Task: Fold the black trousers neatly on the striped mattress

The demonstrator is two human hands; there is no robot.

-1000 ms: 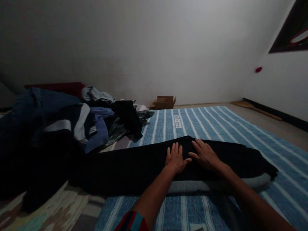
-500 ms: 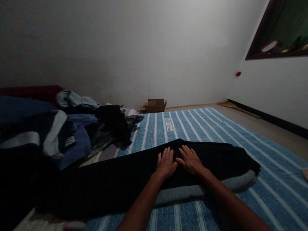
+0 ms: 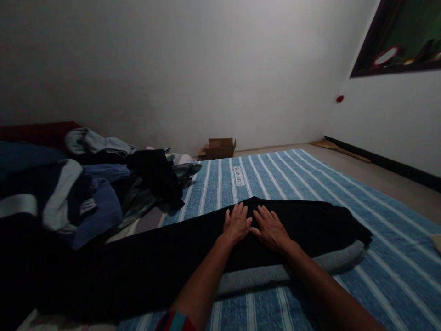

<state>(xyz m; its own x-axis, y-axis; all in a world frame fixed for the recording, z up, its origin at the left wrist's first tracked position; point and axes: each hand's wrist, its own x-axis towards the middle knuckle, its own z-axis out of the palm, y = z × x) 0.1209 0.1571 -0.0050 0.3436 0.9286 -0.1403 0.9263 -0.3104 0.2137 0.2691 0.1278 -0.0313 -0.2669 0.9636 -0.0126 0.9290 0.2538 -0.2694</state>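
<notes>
A heap of clothes (image 3: 86, 184) blocks the left side, spilling up to the left end of the black garment (image 3: 193, 248). Beyond the garment the striped blue sheet (image 3: 292, 179) lies open as far as the cardboard box (image 3: 219, 147) by the wall. To the right, sheet and bare floor (image 3: 386, 179) give free passage
</notes>
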